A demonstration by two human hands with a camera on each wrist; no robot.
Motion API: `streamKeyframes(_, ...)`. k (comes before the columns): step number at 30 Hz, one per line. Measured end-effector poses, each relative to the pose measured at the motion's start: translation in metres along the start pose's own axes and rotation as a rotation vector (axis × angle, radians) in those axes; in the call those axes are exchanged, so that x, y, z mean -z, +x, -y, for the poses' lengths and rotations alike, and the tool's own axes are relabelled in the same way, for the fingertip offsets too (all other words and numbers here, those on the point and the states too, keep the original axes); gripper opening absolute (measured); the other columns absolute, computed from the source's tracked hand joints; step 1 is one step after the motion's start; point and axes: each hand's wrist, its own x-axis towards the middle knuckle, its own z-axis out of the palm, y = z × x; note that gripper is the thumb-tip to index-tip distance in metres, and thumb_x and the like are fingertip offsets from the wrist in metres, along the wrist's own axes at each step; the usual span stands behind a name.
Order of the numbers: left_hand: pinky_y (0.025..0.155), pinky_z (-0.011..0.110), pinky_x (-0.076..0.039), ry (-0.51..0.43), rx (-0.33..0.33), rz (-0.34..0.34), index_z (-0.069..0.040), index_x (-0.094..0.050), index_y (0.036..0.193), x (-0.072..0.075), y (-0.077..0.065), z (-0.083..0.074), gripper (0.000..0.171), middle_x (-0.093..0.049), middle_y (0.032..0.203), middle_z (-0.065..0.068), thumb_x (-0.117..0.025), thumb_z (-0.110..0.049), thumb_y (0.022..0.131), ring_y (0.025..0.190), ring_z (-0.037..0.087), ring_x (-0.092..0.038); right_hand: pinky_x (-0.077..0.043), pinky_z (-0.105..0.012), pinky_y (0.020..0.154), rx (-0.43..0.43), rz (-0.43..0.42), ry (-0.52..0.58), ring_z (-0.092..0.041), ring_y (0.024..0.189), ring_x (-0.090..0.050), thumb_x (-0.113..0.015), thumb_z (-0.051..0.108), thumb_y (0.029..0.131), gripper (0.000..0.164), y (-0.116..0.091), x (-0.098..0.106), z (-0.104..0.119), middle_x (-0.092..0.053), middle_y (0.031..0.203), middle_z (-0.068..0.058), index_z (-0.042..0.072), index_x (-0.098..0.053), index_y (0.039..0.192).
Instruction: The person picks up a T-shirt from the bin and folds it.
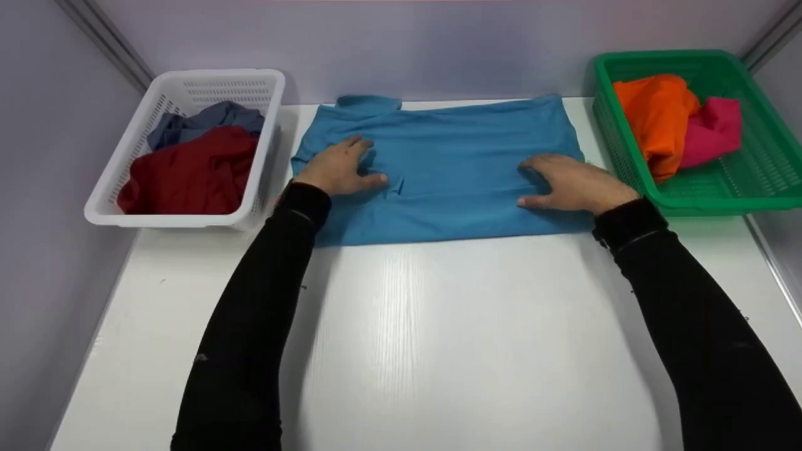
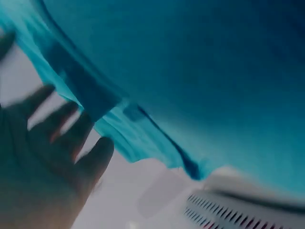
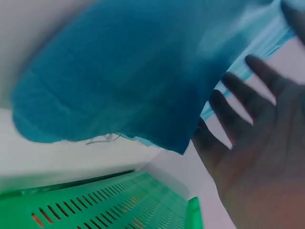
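A blue shirt (image 1: 463, 169) lies spread out in a wide rectangle on the white table, with a small flap sticking out at its far left corner. Over its left part is my left hand (image 1: 341, 168), fingers spread, with a small wrinkle in the cloth just beyond the thumb. My right hand (image 1: 567, 181) is over the right part, its thumb and fingers apart. In the left wrist view the left hand (image 2: 47, 157) shows straight fingers beside the cloth's edge. The right wrist view has the right hand (image 3: 262, 129) likewise with extended fingers at the shirt's edge.
A white basket (image 1: 263, 144) at the left holds dark red and grey-blue cloths. At the right stands a green basket (image 1: 708, 203) with an orange cloth (image 1: 658, 119) and a pink cloth (image 1: 714, 133). A wall (image 1: 438, 50) rises behind the table (image 1: 451, 338).
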Motion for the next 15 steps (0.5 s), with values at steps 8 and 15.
streamKeyframes(8, 0.133, 0.063, -0.019, -0.048, -0.033, 0.191, -0.018, -0.02, 0.17, -0.007, -0.008, -0.004, 0.105, -0.01, 0.18, 0.014, -0.07, -0.067, 0.092, 0.167, 0.041, -0.01, -0.013, -0.075, 0.128, -0.039, 0.182, 0.086, -0.048, 0.166, 0.0, -0.072, 0.064, 0.093, 0.109, 0.007, -0.004, -0.002, 0.0, 0.18, -0.018, 0.016, -0.014, 0.171)
streamKeyframes(15, 0.133, 0.061, -0.024, -0.016, -0.055, 0.155, -0.016, -0.026, 0.169, -0.01, -0.024, -0.01, 0.103, -0.017, 0.178, 0.018, -0.072, -0.066, 0.091, 0.166, 0.041, -0.015, -0.014, -0.074, 0.128, -0.045, 0.149, 0.068, -0.05, 0.165, -0.001, -0.071, 0.067, 0.091, 0.11, -0.013, -0.013, 0.005, -0.002, 0.18, -0.018, 0.016, -0.015, 0.171)
